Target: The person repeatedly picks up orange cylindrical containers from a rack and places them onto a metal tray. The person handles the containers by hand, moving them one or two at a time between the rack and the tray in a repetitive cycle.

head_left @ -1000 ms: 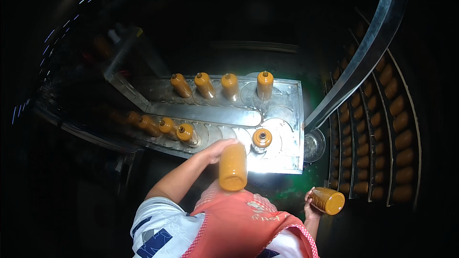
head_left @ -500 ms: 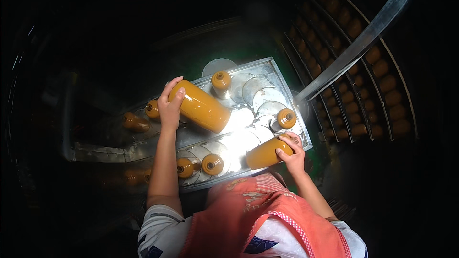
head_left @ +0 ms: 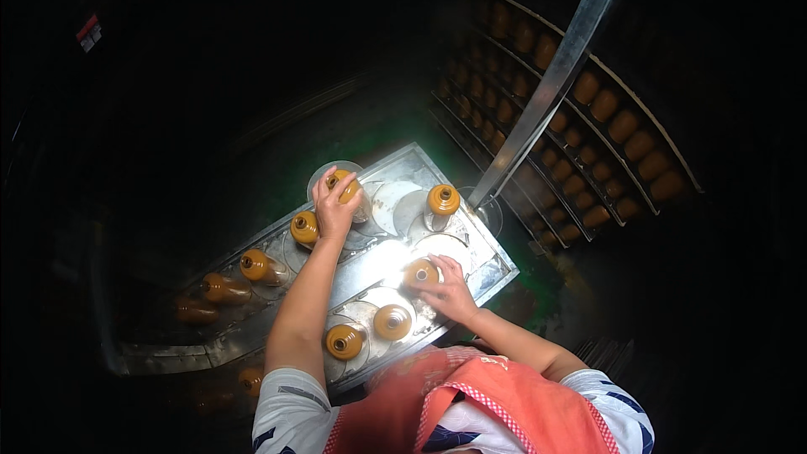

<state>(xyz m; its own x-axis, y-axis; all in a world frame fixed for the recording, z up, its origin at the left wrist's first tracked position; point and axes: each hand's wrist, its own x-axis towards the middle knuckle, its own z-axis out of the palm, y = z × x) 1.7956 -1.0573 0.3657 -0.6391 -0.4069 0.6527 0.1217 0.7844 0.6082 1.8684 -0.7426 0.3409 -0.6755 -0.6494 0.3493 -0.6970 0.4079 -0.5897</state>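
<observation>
On the far side of the metal table point(head_left: 498, 276), the left hand point(head_left: 334, 212) grasps a brownish-yellow bottle point(head_left: 343, 184), its fingers spread over and around the shoulder just below the neck. Toward the near right, the right hand point(head_left: 450, 292) has its thumb and fingers curled about the upper part of a second bottle point(head_left: 419, 273). How tightly either hand presses, I cannot tell. Both bottles stand about upright among the round plates point(head_left: 387, 198) that cover the table top. To the right, near the metal post point(head_left: 546, 88), a third bottle point(head_left: 443, 199) stands untouched; to the left, more wait along the far edge, and a pair point(head_left: 392, 322) point(head_left: 344, 342) stands side by side on the near one.

The glossy coat suggests a hard, stiff wall that will not give under the fingers, and probably a slippery one, more so if wet. Whether it is glass or glazed clay cannot be told; either would likely be fragile, so a knock against a neighbour seems the main risk. A bottle looks wide enough to weigh on one hand, though its contents are hidden. The best hold is probably around the shoulder, where the narrowing shape lets the fingers hook beneath the neck.
</observation>
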